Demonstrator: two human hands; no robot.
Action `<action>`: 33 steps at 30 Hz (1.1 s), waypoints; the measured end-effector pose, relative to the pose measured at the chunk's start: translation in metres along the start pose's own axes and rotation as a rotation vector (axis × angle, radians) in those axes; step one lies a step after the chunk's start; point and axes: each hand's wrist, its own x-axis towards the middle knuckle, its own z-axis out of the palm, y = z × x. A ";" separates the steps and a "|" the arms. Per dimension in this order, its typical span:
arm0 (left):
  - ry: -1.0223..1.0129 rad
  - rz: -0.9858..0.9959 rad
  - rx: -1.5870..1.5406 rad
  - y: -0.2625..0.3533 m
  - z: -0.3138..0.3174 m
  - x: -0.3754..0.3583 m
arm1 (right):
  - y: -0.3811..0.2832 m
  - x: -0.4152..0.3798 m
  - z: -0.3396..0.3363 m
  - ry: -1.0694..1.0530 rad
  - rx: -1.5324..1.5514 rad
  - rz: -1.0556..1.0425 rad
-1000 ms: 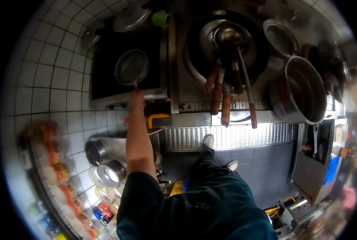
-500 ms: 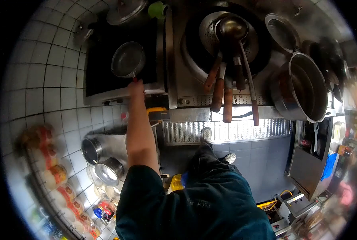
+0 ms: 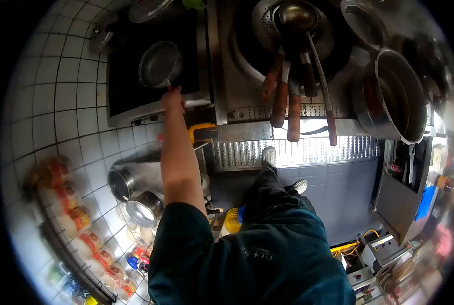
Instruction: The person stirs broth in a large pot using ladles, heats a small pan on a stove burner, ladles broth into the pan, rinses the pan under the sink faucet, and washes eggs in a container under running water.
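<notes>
Left hand (image 3: 172, 99) grips the pan (image 3: 159, 65) handle
Pan lies straight ahead of the fist, handle pointing back at it; right hand seemingly out of view

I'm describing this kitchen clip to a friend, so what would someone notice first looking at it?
First, the left hand stretched out over the black cooktop, gripping the red handle of a small empty saucepan. Right of it, a cluster of ladles and strainers with wooden handles lies across the big wok burner. At the far right sits a large steel pot, tilted toward the camera.
</notes>
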 end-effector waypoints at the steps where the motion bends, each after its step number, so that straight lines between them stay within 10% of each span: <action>1: -0.009 -0.009 -0.047 -0.002 0.001 0.003 | 0.001 -0.002 0.003 0.008 -0.019 0.006; 17: 0.086 0.012 -0.247 -0.035 -0.044 -0.071 | -0.044 0.000 0.025 -0.092 -0.022 -0.061; 21: 0.131 0.096 -0.237 -0.176 -0.063 -0.092 | -0.073 0.045 0.024 -0.222 -0.041 -0.136; 23: 0.068 0.017 0.121 -0.259 -0.072 -0.132 | -0.096 0.076 0.021 -0.274 -0.067 -0.179; 25: -0.154 0.514 1.114 -0.386 -0.085 -0.155 | -0.125 0.103 0.021 -0.274 -0.142 -0.241; 29: -0.477 0.209 1.013 -0.581 -0.113 -0.295 | -0.216 0.158 0.041 -0.316 -0.364 -0.416; 33: -0.256 0.018 0.847 -0.683 -0.153 -0.475 | -0.327 0.162 0.082 -0.451 -0.731 -0.689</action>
